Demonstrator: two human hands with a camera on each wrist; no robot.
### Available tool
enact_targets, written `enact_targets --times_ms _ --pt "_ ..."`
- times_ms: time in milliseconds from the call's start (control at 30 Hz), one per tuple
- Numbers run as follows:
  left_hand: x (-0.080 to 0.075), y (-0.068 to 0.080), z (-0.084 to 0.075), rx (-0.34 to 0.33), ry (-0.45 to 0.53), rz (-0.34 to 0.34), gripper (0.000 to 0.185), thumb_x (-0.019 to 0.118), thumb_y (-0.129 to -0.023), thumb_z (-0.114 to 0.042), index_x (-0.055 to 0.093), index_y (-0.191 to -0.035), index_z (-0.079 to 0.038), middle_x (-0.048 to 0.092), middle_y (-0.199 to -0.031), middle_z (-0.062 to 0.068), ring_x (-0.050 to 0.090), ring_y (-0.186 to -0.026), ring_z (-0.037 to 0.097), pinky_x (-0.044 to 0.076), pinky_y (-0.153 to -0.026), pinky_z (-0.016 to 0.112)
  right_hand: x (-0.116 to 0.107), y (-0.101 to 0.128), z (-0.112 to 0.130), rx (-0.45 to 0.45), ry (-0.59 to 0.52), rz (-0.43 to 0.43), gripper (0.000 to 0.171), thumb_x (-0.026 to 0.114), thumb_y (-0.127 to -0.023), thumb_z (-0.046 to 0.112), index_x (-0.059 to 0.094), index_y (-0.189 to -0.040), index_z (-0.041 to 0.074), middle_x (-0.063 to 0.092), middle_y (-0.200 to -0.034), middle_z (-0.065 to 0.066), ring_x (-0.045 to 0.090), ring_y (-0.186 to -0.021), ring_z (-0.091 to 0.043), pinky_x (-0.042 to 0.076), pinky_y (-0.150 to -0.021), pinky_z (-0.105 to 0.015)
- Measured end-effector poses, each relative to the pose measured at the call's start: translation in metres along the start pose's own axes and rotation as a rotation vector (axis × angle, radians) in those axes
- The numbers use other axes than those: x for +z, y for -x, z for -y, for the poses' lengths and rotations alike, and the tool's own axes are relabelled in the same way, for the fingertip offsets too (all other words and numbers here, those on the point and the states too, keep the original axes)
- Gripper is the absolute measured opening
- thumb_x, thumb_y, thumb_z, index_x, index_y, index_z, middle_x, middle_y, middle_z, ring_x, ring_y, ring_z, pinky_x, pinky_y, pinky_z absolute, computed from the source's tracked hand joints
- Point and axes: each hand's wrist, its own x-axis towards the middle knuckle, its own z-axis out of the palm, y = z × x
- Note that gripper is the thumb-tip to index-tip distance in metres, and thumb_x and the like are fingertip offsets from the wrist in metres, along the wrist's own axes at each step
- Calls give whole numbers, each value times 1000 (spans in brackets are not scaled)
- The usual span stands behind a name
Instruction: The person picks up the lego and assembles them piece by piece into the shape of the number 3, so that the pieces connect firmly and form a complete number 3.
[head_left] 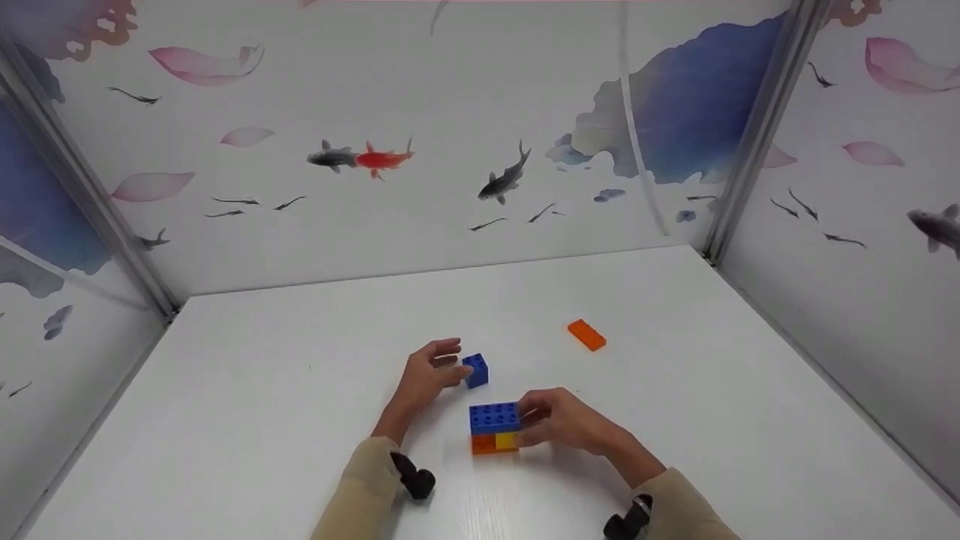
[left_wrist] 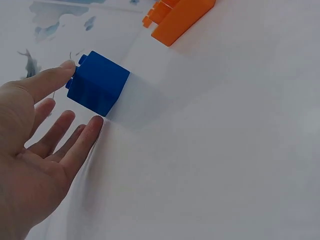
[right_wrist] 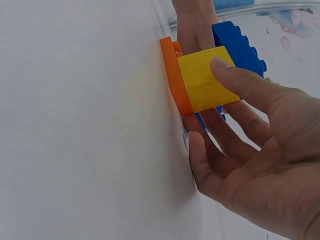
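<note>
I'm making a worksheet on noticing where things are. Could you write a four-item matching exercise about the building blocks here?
1. loose orange piece
2. small blue block
3. yellow block
4. long blue block

A. touching the thumb of the right hand
B. top of the stack
C. at the thumb of the left hand
D. apart from both hands

Pairs: 1-D; 2-C; 3-A; 4-B

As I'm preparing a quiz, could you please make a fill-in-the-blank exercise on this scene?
The right hand holds a stack whose top block is ____.
That hand's thumb touches the stack's ____ block.
The small blue block is touched by the ____ hand.
In the head view, the loose orange brick lies to the ____ of the small blue block.

Missing words: blue; yellow; left; right.
</note>
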Motion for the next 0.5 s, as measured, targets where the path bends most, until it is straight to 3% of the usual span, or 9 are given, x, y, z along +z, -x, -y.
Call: enact_targets --times_ms 267,500 --pt "2 1 -4 -37 -173 -22 59 80 -85 -29 58 -139 -15 59 -142 7 52 -136 29 40 -117 49 2 0 -1 -20 8 -33 29 78 -88 21 70 -115 16 69 -120 -4 64 -111 -21 53 -103 -43" --pt "1 1 -5 -62 -198 -21 46 78 -87 -22 66 -130 -11 64 -134 10 56 -130 29 41 -116 49 3 0 -2 -41 4 -67 33 76 -89 21 70 -122 17 68 -124 -6 64 -113 -23 54 -102 -43"
